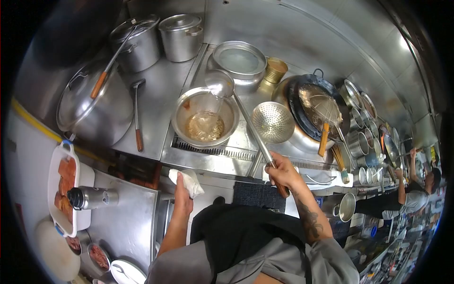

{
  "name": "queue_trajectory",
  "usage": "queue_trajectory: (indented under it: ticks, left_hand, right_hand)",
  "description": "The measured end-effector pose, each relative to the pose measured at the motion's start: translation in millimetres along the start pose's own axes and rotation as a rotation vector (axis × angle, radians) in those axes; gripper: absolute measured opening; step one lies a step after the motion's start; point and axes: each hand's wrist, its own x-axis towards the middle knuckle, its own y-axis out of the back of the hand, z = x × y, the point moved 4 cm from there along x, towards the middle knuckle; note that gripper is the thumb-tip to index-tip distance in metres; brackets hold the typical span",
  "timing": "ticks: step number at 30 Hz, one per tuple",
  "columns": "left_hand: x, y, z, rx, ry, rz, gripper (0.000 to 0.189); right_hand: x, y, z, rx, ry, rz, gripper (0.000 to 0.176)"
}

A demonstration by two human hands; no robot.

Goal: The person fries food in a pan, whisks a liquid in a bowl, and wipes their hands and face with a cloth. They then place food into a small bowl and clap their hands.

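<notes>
My right hand (285, 171) is closed around the wooden-ended handle of a long metal ladle (220, 84). The ladle's bowl is tipped over a steel bowl (178, 124), and clear liquid runs down from it. Inside that bowl is a cloudy brown liquid (204, 127) with bits in it. Low on the left, my left hand (182, 198) grips a folded white cloth (191, 182). A perforated strainer (273, 122) lies right of the bowl, its handle passing behind the ladle's handle. Behind the bowl stands a round pot of water (239, 61).
On the right, a black wok (302, 116) holds a wire skimmer (323, 106). Lidded pots (181, 38), a large dome lid (94, 111) and another ladle (137, 111) occupy the left. A white tub (83, 215) and steel bottle (97, 198) are near-left. Another person (410, 194) works far right.
</notes>
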Motion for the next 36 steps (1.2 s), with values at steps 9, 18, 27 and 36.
queue_trajectory:
  ticks: [9,18,27,36]
  left_hand:
    - [-1,-29,-11,0.012,-0.008,-0.018,0.057]
    - [-36,-53,-32,-0.004,0.001,-0.029,0.058]
    - [-51,-11,-28,-0.015,-0.04,0.137,0.054]
    - [-34,-67,-24,0.029,-0.05,0.05,0.054]
  right_hand:
    - [-32,50,48,-0.552,0.28,0.382,0.05]
    - [75,106,78,-0.6,0.393,0.729,0.052]
    - [121,125,73,-0.666,0.145,0.795,0.042]
    - [6,163,67,-0.273,0.422,0.425,0.054]
